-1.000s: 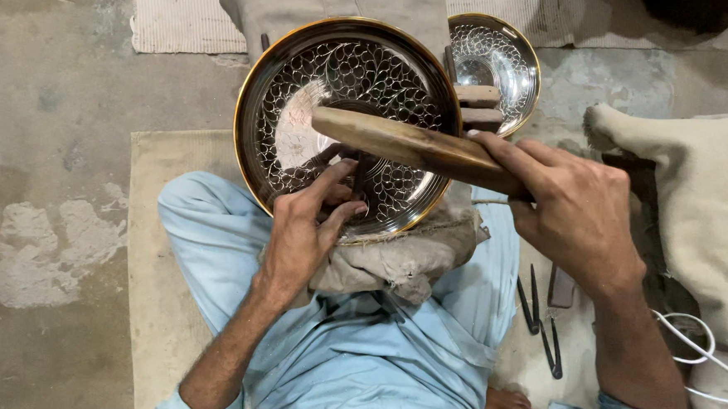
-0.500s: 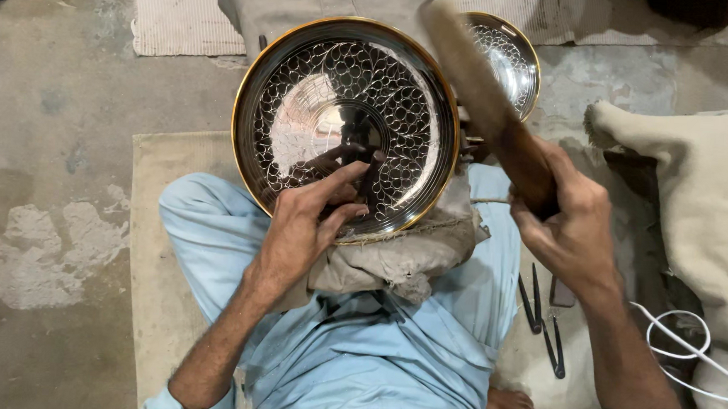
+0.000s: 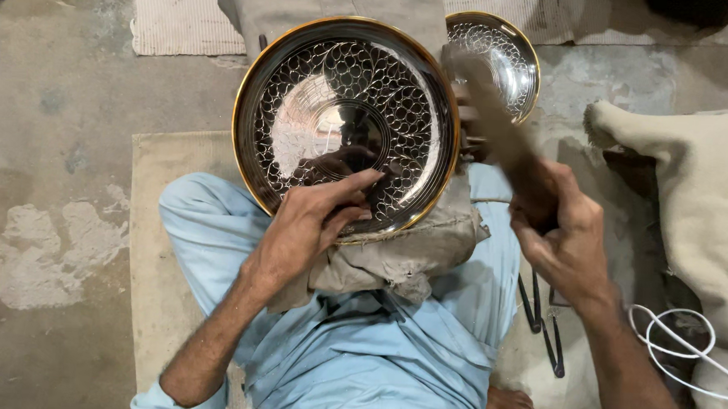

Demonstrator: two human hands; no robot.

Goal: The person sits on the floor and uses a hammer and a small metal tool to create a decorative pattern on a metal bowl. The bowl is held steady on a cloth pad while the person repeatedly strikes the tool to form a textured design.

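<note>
A large round metal plate [image 3: 249, 99] with a gold rim and an engraved circle pattern rests tilted on a grey cloth pad [image 3: 411, 257] over my lap. My left hand [image 3: 309, 222] lies on the plate's lower part, its fingers pinched around a small dark punch [image 3: 385, 174] whose tip touches the engraved surface. My right hand [image 3: 562, 236] grips the handle of a wooden mallet [image 3: 489, 111]. The mallet is blurred and raised to the right of the plate, clear of the punch.
A second, smaller engraved plate [image 3: 509, 54] lies behind the mallet. Dark pliers [image 3: 540, 326] and a white cable [image 3: 676, 345] lie on the floor at my right, beside a beige sack [image 3: 697, 180]. I sit on a tan mat [image 3: 154, 243]; a striped rug [image 3: 175, 12] lies beyond it.
The mallet lay across the plate over my left hand; it has swung up and to the right, off the plate. My left hand stays on the plate.
</note>
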